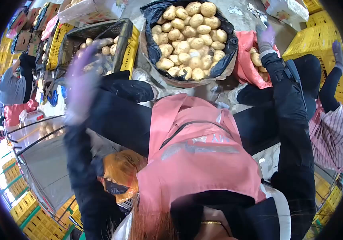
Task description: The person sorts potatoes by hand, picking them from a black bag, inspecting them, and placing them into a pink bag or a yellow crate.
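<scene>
The grip of the gloved left hand [79, 76], blurred over the black crate [121, 44], and that of the right hand [266, 38], at the red bag [245, 56], cannot be told as open or closed. Largest to smallest: pink apron [199, 168], its pale lettering not clearly legible; black-lined basket [149, 56]; potatoes [189, 42] heaped inside it.

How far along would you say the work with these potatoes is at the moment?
It looks partway through. Potatoes already lie in the dark crate and the red bag. The left hand is blurred near the crate and the right is by the bag; whether either holds anything is unclear. The black-lined basket is still heaped, so if it is the supply, plenty remains.
</scene>
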Demonstrator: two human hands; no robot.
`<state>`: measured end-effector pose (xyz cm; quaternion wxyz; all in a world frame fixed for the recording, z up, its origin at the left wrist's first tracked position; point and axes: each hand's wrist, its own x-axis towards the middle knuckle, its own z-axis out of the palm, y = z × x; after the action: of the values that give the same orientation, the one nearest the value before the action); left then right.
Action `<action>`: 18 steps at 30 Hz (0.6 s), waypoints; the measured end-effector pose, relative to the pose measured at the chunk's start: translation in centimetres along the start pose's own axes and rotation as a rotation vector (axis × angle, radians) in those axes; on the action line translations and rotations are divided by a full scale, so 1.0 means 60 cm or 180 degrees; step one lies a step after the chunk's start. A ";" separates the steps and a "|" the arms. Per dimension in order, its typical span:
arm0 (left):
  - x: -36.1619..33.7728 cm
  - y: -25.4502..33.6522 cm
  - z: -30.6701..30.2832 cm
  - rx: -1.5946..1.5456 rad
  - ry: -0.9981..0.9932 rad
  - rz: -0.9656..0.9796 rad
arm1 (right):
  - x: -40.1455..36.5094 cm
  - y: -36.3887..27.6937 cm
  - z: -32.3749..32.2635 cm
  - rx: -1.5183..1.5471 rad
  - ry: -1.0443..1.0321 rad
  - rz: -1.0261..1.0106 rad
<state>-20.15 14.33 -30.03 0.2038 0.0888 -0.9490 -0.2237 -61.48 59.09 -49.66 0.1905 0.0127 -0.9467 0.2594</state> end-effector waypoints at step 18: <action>0.099 0.094 0.431 -0.3214 -0.2668 -0.2165 | -0.223 -0.193 -0.200 0.3330 -0.2739 0.0524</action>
<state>-36.95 27.81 -46.49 -0.2403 0.1805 -0.6488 -0.6991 -43.40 54.05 -39.42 -0.2545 0.1331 -0.6861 0.6685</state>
